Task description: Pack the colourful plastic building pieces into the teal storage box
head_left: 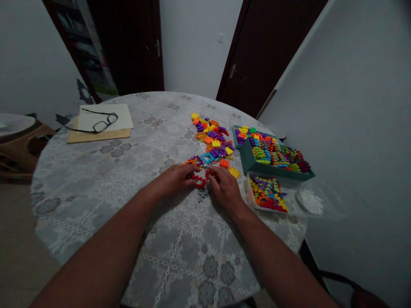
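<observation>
Over the middle of the table, my left hand is closed on a red toothed plastic building piece. Facing it, my right hand pinches a second, darker red building piece, partly covered by its fingers. The two pieces are close together; whether they touch I cannot tell. Just beyond my fingers lies a blue building piece, with an orange piece and a yellow piece to its right. A loose heap of colourful pieces stretches away behind them.
To the right stand a green box of sorted pieces, a blue tray behind it and a clear tub of flat pieces. A transparent bag with white bits lies beyond. Glasses rest on paper at the left.
</observation>
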A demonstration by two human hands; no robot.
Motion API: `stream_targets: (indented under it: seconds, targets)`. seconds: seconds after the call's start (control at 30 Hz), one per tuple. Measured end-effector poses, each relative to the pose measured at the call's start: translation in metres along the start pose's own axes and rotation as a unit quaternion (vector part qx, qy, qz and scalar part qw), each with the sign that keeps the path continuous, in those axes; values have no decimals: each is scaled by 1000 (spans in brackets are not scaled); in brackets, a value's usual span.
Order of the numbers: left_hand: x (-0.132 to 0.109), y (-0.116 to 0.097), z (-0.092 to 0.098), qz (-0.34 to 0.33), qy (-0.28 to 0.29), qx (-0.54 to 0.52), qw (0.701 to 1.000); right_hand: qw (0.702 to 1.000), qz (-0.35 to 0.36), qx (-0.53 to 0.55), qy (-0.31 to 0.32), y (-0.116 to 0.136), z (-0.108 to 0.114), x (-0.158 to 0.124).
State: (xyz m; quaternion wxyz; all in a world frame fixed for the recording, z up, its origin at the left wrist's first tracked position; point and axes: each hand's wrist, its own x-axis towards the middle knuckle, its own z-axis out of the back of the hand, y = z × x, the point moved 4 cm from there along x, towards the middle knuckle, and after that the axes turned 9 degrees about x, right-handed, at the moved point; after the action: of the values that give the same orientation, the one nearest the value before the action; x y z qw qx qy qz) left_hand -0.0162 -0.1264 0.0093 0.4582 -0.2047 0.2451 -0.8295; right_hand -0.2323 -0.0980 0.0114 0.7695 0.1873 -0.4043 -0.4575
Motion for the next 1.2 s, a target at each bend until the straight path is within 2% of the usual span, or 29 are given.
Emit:
stream_targets:
  seconds: [0.23, 0.43, 0.57, 0.63, 0.73, 0.83, 0.93, 1.07, 1.2]
  targets:
    - [-1, -1, 1, -10, 16, -21, 1000, 992, 67, 76, 70, 17, -16, -4]
    - [1, -1, 1, 3, 13, -40, 999, 986, -27, 164, -9, 10, -10, -6]
    - [2, -1, -1, 11, 29, -54, 998, 980, -32, 195, 3, 16, -8, -6]
    - [2, -1, 1, 25, 34, -53, 998, 988, -13, 155, 12, 17, -5, -5]
    - [-1, -1, 11, 40, 23, -22, 999, 1000, -1, 11, -19, 9, 2, -3]
    - [-6, -4, 22, 59, 40, 7, 997, 983, -67, -161, -60, -12, 9, -2]
    - [-9, -6, 28, 82, 75, 18, 994, 948, -158, -275, -39, -32, 11, -3]
    - [-11, -5, 29, 82, 88, 25, 992, 924, -207, -320, 12, -37, 11, -1]
    - [-11, 0, 28, 72, 92, 10, 993, 936, -170, -303, 55, -29, 8, 0]
